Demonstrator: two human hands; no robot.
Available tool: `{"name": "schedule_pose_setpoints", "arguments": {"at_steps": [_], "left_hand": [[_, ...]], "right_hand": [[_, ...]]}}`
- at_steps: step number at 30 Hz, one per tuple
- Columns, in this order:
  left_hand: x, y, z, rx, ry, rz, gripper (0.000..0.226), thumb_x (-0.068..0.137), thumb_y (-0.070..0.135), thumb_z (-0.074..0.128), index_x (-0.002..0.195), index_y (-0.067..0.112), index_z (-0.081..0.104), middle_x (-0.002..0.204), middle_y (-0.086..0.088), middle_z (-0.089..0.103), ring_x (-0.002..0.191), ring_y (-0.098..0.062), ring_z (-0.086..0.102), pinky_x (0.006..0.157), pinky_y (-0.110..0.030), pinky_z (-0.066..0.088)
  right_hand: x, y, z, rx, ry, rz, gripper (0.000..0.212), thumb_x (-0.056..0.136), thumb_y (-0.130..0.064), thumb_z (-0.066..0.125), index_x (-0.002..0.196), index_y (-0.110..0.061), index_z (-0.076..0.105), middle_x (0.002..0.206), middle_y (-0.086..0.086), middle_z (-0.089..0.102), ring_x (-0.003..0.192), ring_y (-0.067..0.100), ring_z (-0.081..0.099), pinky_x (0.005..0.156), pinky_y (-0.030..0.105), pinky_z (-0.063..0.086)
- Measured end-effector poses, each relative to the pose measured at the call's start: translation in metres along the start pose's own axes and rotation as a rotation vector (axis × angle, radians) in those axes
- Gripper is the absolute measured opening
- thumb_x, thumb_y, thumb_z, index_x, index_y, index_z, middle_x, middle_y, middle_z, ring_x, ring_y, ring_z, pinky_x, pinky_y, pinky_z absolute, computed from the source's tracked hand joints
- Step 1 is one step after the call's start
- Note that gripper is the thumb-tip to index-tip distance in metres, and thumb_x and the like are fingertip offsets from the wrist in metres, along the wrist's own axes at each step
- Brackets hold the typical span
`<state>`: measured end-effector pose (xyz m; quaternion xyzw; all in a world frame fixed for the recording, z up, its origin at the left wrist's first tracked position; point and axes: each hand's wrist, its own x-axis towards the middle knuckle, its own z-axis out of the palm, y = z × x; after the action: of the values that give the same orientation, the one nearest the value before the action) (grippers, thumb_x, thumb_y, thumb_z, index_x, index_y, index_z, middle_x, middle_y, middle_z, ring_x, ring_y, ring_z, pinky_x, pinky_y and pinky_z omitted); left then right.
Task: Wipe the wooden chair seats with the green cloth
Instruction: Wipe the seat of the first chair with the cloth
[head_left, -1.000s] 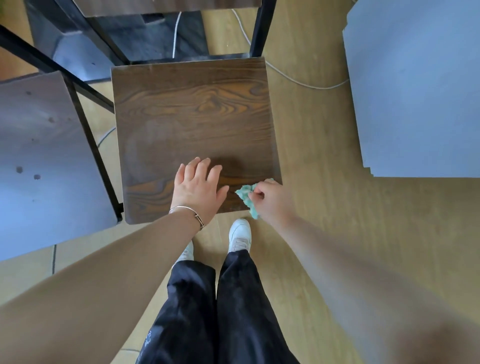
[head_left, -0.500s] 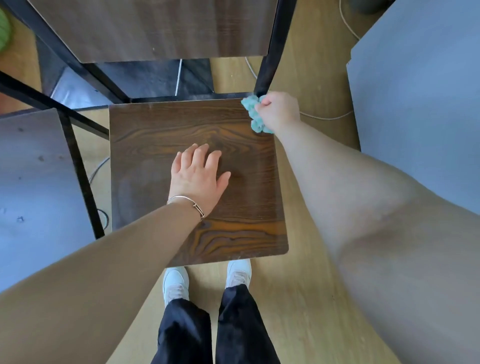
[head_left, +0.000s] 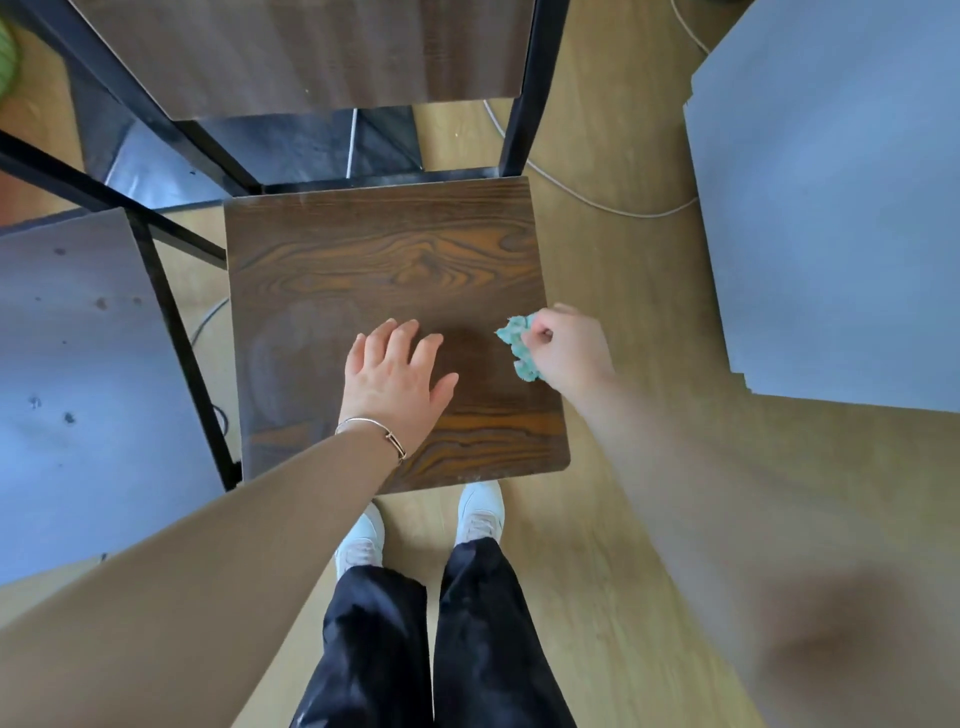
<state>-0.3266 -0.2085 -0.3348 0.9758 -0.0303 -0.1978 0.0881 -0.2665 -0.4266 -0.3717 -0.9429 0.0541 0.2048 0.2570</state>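
Seat: dark wooden chair seat (head_left: 384, 260), black metal frame, backrest (head_left: 311, 52) at the far edge.
Cloth: green cloth (head_left: 519, 345), bunched, at the seat's right edge, on the near half of that edge.
Right grip: right grip (head_left: 569, 348) has its fingers curled round the cloth, holding it against the seat edge.
Left grip: left grip (head_left: 395, 384) lies flat on the seat with its fingers straight and holds nothing; bracelet (head_left: 371, 423) at the wrist.
Surroundings: wooden floor (head_left: 623, 519); white cable (head_left: 597, 200) behind the chair; grey boards (head_left: 831, 208) to the right; white shoes (head_left: 480, 512) at the seat's front edge.
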Motion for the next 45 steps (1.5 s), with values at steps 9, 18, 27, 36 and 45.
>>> {"name": "schedule_pose_setpoints", "arguments": {"at_steps": [9, 18, 27, 36, 45], "left_hand": [[-0.049, -0.004, 0.020, -0.004, -0.025, 0.063, 0.053, 0.095, 0.052, 0.043, 0.140, 0.024, 0.046, 0.149, -0.007, 0.040, 0.142, -0.030, 0.025, 0.118, -0.051, 0.017], [-0.078, -0.043, 0.022, 0.030, -0.029, 0.077, 0.053, 0.095, 0.051, 0.043, 0.139, 0.021, 0.045, 0.149, -0.008, 0.039, 0.142, -0.032, 0.025, 0.118, -0.053, 0.017], [-0.091, -0.094, 0.011, 0.045, -0.005, 0.027, 0.052, 0.098, 0.051, 0.037, 0.141, 0.023, 0.041, 0.151, -0.007, 0.037, 0.144, -0.031, 0.023, 0.119, -0.053, 0.017], [-0.114, -0.159, 0.000, 0.042, 0.013, 0.010, 0.052, 0.098, 0.051, 0.038, 0.141, 0.021, 0.042, 0.150, -0.009, 0.038, 0.142, -0.033, 0.026, 0.118, -0.053, 0.020], [-0.145, -0.223, 0.005, -0.020, 0.038, -0.047, 0.052, 0.092, 0.048, 0.046, 0.134, 0.017, 0.049, 0.143, -0.011, 0.045, 0.139, -0.037, 0.031, 0.116, -0.056, 0.020]], "right_hand": [[-0.122, 0.049, 0.036, 0.074, -0.020, 0.049, 0.018, 0.086, -0.013, 0.061, 0.068, -0.014, 0.057, 0.077, -0.002, 0.057, 0.063, 0.014, 0.050, 0.054, 0.020, 0.034], [-0.139, 0.038, 0.050, 0.089, 0.096, 0.233, 0.017, 0.094, -0.029, 0.059, 0.085, -0.015, 0.064, 0.087, -0.003, 0.060, 0.069, 0.012, 0.056, 0.051, 0.015, 0.031], [-0.142, 0.000, 0.078, 0.126, 0.234, 0.378, 0.018, 0.094, -0.026, 0.060, 0.088, -0.011, 0.068, 0.090, 0.003, 0.067, 0.077, 0.018, 0.062, 0.056, 0.022, 0.039], [-0.161, -0.082, 0.143, 0.156, 0.211, 0.302, 0.017, 0.095, -0.025, 0.058, 0.083, -0.013, 0.063, 0.092, 0.004, 0.062, 0.083, 0.022, 0.059, 0.065, 0.032, 0.048], [-0.172, -0.152, 0.186, 0.171, 0.159, 0.270, 0.019, 0.094, -0.023, 0.059, 0.079, -0.010, 0.061, 0.091, 0.005, 0.060, 0.084, 0.025, 0.056, 0.066, 0.034, 0.044]]}}
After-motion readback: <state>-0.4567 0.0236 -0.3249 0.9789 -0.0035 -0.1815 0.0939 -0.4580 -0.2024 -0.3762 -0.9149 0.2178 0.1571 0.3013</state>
